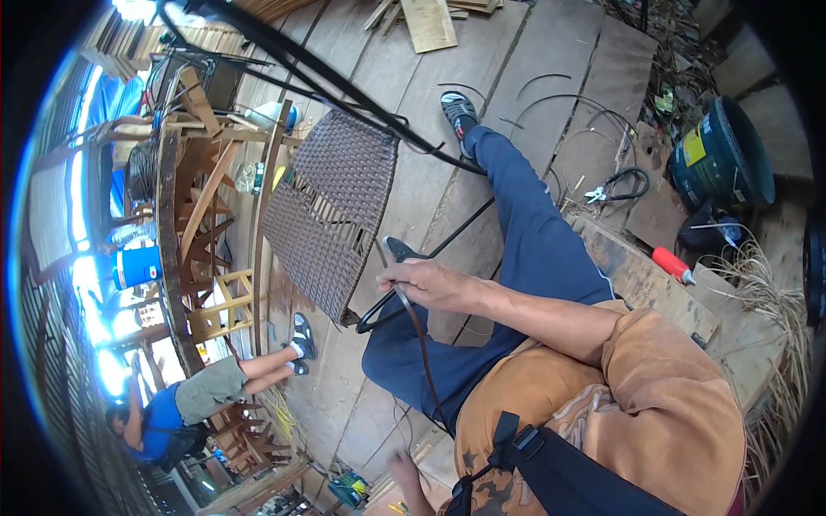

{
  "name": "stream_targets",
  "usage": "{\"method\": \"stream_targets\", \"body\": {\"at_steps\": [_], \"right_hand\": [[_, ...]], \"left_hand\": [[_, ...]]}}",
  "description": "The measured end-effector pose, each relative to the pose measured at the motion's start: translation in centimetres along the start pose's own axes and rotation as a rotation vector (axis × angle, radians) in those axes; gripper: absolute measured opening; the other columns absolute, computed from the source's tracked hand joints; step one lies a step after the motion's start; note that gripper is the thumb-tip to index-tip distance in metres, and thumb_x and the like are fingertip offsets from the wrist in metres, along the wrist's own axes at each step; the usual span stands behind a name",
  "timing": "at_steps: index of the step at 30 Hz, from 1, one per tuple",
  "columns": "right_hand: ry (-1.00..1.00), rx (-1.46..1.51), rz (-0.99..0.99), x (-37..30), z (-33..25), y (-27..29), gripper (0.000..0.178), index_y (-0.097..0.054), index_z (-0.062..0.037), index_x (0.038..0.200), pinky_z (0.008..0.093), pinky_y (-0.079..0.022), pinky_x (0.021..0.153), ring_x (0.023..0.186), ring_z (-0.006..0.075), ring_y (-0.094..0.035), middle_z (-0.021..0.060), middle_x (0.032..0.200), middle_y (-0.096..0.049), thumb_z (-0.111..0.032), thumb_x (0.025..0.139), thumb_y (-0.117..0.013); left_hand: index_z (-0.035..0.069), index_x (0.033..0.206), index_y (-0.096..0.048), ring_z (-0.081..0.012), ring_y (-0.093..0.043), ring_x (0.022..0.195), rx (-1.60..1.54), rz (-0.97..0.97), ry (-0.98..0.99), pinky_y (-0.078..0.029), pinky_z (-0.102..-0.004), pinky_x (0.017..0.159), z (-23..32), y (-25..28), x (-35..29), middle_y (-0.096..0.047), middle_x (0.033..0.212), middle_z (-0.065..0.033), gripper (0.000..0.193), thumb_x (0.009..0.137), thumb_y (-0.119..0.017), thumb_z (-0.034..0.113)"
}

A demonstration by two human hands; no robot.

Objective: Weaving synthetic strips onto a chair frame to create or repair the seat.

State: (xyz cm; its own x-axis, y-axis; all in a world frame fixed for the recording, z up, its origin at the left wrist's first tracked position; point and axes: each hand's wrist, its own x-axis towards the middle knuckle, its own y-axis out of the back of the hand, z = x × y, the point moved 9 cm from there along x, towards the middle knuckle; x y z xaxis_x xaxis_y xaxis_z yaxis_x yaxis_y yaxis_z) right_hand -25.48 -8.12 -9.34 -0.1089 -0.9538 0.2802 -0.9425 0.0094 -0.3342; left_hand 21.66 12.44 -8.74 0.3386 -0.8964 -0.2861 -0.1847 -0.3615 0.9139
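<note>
A brown woven chair panel (344,172) on a black metal frame (335,82) leans in front of my legs. An open gap in its weave shows lighter bars. My right hand (422,284) is closed in a pinch on a flat brown weaving strip (420,340), beside the panel's near right edge. From the fingers the strip curves down across my left thigh toward my waist. My left hand (403,470) is low in the view, beside my left hip. It is smeared by motion, and thin loops of strand hang near it.
Scissors-like cutters (618,186), a red tube (673,265) and a dark green bucket (723,155) lie to the right, near loose strands (766,292). A wooden board (428,24) is ahead. At left, a person in blue (172,417) is beside wooden furniture frames (224,305).
</note>
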Motion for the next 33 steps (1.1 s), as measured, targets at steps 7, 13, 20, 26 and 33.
{"method": "stream_targets", "body": {"at_steps": [7, 13, 20, 26, 33], "right_hand": [[0.282, -0.578, -0.121, 1.4, -4.1, -0.8, 0.013, -0.061, -0.0083, 0.088, 0.0345, -0.042, 0.079, 0.093, 0.0253, -0.051, 0.0067, 0.092, -0.057, -0.013, 0.077, -0.059], [0.265, -0.859, -0.613, -1.5, -1.9, -6.0, 0.012, -0.063, -0.0164, 0.082, 0.0404, -0.041, 0.079, 0.1, 0.0246, -0.051, 0.0036, 0.093, -0.059, -0.022, 0.08, -0.054], [0.461, -0.248, -0.649, -7.5, -18.6, 0.1, 0.031, -0.058, -0.0078, 0.071, 0.046, -0.038, 0.083, 0.071, 0.0232, -0.058, 0.0058, 0.069, -0.057, -0.035, 0.084, -0.055], [0.372, 0.435, 0.228, -13.0, -15.4, 21.4, 0.039, -0.059, -0.0043, 0.07, 0.0309, -0.044, 0.085, 0.067, 0.0135, -0.058, 0.0031, 0.065, -0.059, -0.033, 0.092, -0.044], [0.121, -0.553, 0.962, -12.3, -21.0, 26.1, 0.027, -0.058, 0.0004, 0.103, 0.0231, -0.044, 0.077, 0.079, 0.0118, -0.056, 0.0065, 0.09, -0.062, -0.022, 0.089, -0.053]], "left_hand": [[0.002, 0.095, -0.058, -0.0172, -0.054, 0.069, -1.445, -0.44, -0.303, -0.044, -0.0321, 0.064, 31.8, 17.7, -2.3, -0.057, 0.08, -0.0086, 0.025, 0.09, -0.05, 0.025], [0.0, 0.091, -0.062, -0.007, -0.046, 0.061, -0.202, -0.082, -0.527, -0.038, -0.0207, 0.056, 31.1, 29.4, -2.4, -0.056, 0.07, 0.0008, 0.012, 0.082, -0.057, 0.007], [-0.001, 0.085, -0.066, -0.0063, -0.048, 0.061, -0.348, -0.054, -0.485, -0.039, -0.0223, 0.056, 19.4, 37.9, 3.3, -0.057, 0.066, 0.002, 0.025, 0.077, -0.067, 0.023], [0.003, 0.065, -0.057, -0.0053, -0.036, 0.051, -0.344, 0.39, -0.198, -0.027, -0.0249, 0.045, -1.2, 39.8, 13.6, -0.044, 0.057, 0.0065, 0.029, 0.086, -0.057, 0.022], [0.001, 0.069, -0.06, -0.0178, -0.05, 0.05, -0.196, -0.305, -0.768, -0.04, -0.0307, 0.049, 29.9, 22.2, 1.0, -0.054, 0.056, -0.0101, 0.027, 0.083, -0.056, 0.024]]}}
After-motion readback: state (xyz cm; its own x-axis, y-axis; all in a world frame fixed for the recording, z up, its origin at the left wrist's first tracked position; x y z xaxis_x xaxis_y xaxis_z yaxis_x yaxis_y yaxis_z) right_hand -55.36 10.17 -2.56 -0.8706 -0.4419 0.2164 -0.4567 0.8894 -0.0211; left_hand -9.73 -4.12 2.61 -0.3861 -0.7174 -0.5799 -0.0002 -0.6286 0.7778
